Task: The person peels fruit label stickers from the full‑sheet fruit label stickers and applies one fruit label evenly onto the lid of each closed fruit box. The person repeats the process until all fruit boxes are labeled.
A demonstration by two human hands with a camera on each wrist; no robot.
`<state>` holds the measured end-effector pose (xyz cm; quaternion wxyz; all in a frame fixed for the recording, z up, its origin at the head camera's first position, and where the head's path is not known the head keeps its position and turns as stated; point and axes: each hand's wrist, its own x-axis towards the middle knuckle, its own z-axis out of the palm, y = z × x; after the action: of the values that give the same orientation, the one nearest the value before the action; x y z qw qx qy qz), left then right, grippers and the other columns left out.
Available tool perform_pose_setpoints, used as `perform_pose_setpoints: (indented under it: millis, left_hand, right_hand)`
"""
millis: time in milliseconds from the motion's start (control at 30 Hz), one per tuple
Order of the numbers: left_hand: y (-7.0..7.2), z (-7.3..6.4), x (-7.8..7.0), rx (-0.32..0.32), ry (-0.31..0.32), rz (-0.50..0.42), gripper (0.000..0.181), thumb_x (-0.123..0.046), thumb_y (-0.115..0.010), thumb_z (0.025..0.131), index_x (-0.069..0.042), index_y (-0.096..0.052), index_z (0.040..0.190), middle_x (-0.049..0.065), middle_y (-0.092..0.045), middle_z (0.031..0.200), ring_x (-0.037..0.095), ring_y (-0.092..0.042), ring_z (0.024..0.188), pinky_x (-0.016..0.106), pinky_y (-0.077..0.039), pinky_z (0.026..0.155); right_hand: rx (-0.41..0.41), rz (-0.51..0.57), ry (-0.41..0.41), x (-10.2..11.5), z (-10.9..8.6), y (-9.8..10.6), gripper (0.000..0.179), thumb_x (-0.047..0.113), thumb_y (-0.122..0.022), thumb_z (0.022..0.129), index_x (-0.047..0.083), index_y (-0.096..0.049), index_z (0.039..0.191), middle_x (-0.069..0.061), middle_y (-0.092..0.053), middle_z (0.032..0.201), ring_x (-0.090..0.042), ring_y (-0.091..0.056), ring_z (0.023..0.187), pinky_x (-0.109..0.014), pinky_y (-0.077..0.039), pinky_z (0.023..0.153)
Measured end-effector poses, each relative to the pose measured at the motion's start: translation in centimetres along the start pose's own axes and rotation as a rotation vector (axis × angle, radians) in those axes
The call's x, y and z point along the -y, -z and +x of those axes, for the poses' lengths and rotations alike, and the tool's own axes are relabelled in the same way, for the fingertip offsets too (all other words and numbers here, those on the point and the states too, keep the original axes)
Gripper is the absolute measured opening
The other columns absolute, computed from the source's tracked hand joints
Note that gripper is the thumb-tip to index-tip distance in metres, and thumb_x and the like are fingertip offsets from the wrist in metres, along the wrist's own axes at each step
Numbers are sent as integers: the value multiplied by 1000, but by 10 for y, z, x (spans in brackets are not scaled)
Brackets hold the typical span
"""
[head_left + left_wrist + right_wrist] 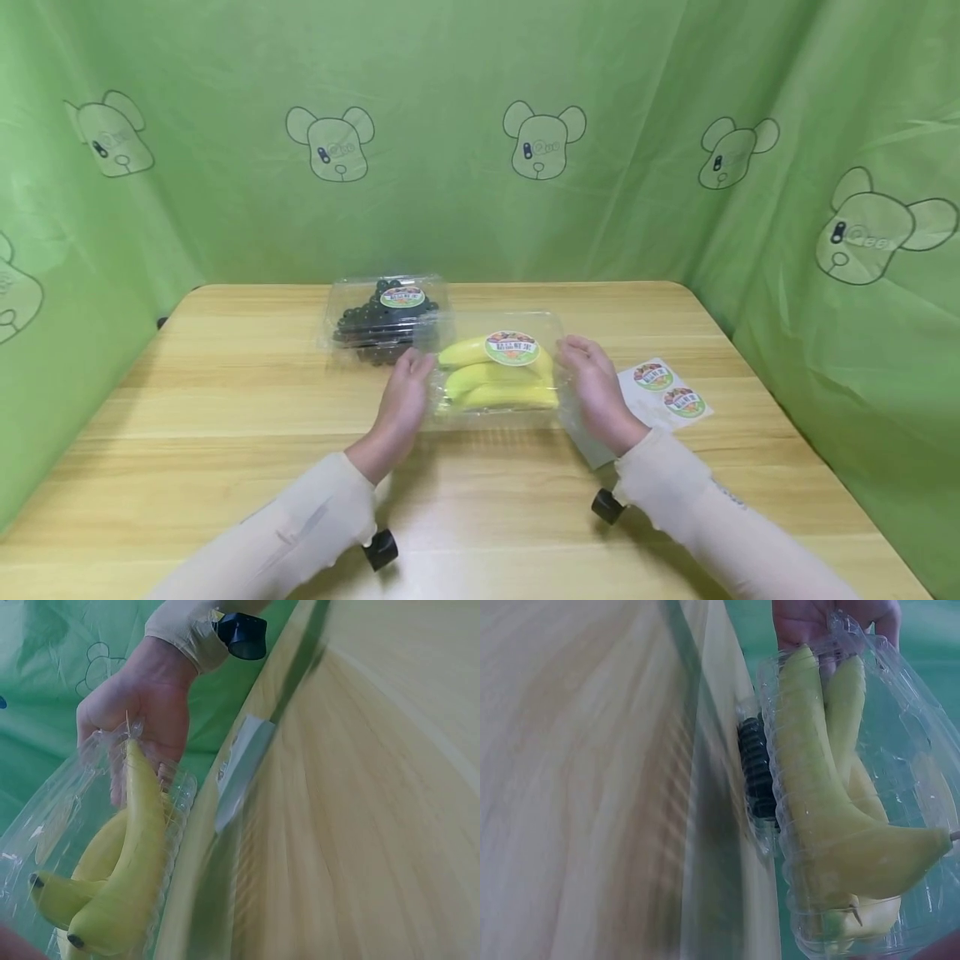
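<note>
A clear plastic clamshell box [487,322] holds several yellow bananas [487,379], and a round fruit label [512,348] sits on its lid. My left hand [401,396] grips the box's left end while my right hand [592,383] grips the right end. Both wrist views show the box raised off the table, its shadow below. Across the box in the left wrist view, the right hand [150,705] has its fingers partly hidden by the plastic. Only part of the left hand [832,619] shows at the far end in the right wrist view.
Behind and to the left stands another clear box of dark grapes [367,325] with a matching label [402,297]. A white sheet [641,408] with two round stickers [685,402] lies by the right hand. Green curtains [435,200] enclose the wooden table [225,400].
</note>
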<state>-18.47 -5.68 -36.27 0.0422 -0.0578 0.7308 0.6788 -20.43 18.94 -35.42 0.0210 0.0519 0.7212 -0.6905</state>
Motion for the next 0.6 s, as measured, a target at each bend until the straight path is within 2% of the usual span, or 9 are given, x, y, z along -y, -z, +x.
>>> perform_pose_setpoints:
  millis: [267, 467, 600]
  left_hand:
    - [-7, 1, -8, 12, -18, -5, 68, -41, -40, 102, -4, -16, 154, 13, -20, 158, 34, -19, 143, 51, -15, 116]
    - [-13, 0, -16, 33, -41, -25, 67, -39, -41, 102, -5, -15, 154, 15, -22, 157, 35, -24, 142, 52, -18, 115]
    - [-17, 2, -21, 37, -46, -34, 66, -38, -42, 102, -7, -16, 154, 14, -23, 157, 33, -25, 141, 51, -20, 115]
  right_hand:
    - [-4, 9, 1, 7, 1, 10, 53, 22, -40, 104, -3, -23, 147, -22, -37, 141, -30, -42, 121, -33, -43, 97]
    - [-8, 21, 4, 14, 1, 17, 55, 26, -39, 105, -2, -20, 149, -21, -33, 147, -33, -38, 129, -40, -37, 108]
    - [2, 27, 16, 19, 2, 21, 57, 28, -38, 105, -3, -18, 149, -21, -31, 149, -32, -37, 129, -39, -36, 108]
